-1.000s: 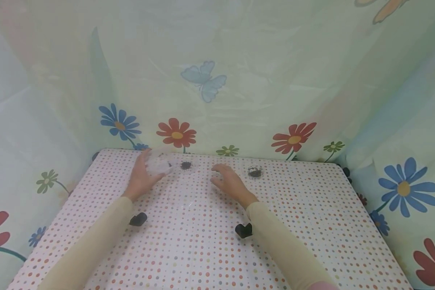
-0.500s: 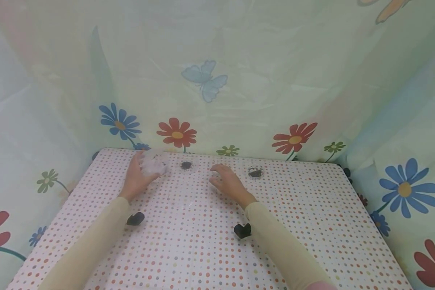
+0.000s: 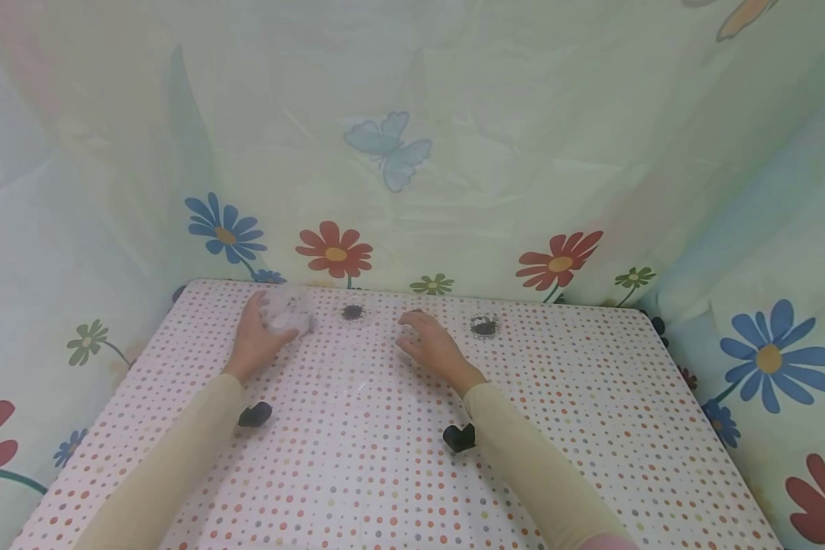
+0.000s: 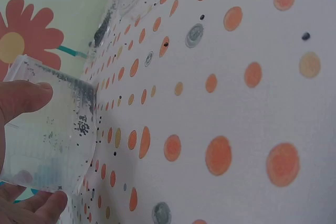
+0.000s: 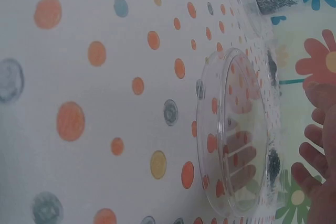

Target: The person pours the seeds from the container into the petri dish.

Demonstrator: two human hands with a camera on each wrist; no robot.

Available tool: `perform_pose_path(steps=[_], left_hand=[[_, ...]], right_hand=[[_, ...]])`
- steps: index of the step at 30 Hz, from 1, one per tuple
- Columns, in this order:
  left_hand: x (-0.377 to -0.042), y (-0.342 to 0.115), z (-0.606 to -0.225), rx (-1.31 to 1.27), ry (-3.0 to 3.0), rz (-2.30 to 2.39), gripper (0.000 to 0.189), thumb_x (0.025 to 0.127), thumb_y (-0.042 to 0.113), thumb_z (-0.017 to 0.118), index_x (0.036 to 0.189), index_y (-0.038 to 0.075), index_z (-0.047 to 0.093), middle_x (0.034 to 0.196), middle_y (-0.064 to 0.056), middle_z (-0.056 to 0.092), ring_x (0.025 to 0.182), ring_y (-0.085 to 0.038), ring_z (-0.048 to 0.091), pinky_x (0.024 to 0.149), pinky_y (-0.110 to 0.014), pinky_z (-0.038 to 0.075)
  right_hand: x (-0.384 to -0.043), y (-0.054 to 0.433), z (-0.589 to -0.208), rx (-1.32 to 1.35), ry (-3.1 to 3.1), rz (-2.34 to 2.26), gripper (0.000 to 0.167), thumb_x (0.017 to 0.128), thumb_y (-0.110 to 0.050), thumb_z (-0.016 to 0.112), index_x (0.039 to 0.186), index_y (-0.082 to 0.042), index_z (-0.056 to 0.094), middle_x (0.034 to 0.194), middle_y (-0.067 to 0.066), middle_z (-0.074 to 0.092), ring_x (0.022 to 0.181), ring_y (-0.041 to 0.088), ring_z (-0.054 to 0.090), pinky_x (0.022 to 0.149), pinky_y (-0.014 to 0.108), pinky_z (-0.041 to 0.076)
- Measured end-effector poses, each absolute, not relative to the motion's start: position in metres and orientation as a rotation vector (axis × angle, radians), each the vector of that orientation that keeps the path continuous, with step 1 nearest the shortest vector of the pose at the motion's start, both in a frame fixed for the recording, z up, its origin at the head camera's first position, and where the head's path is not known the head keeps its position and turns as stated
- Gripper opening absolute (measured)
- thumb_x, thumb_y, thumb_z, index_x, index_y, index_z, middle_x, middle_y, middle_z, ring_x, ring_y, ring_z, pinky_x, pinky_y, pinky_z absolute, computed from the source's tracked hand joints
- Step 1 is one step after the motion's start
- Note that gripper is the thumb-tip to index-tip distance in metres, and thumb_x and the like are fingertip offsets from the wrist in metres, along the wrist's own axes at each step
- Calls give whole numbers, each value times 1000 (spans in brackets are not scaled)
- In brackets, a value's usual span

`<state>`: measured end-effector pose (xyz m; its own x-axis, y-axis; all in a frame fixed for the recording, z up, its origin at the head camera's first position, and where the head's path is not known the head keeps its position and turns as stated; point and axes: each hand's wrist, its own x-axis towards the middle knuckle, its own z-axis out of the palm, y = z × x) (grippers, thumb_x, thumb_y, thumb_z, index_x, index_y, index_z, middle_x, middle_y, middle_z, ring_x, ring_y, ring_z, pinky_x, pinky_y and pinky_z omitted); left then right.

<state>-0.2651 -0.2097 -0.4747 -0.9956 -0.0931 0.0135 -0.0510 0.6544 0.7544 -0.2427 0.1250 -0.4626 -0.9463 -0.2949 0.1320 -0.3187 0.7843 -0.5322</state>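
a clear plastic cup (image 4: 55,124) is gripped by the left hand (image 3: 256,341); the right hand (image 3: 435,350), loosely spread, is held near a petri dish (image 5: 222,129).

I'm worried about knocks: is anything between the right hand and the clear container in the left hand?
Yes. In the head view, a dark pile, seemingly inside something clear, sits on the table between the right hand and the clear container that the left hand grips. Its height is hard to tell.
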Motion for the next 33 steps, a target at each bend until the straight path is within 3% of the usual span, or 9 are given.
perform_pose_path(steps=[14,33], left_hand=[[-267,-214,-476,88,-2892,-1209,106,85,34,72,156,16,-5,163,-18,1,148,-43,9,118,-61,15],[-250,-206,-447,-96,-2829,-989,99,82,39,74,156,19,11,162,-14,11,148,-40,16,114,-66,20]], right_hand=[[-241,127,-463,513,-2928,881,38,95,-26,61,129,-10,56,144,9,50,138,28,43,116,45,34],[-238,130,-458,495,-2959,853,40,96,-29,59,132,-12,55,146,8,49,138,28,42,116,45,34]])
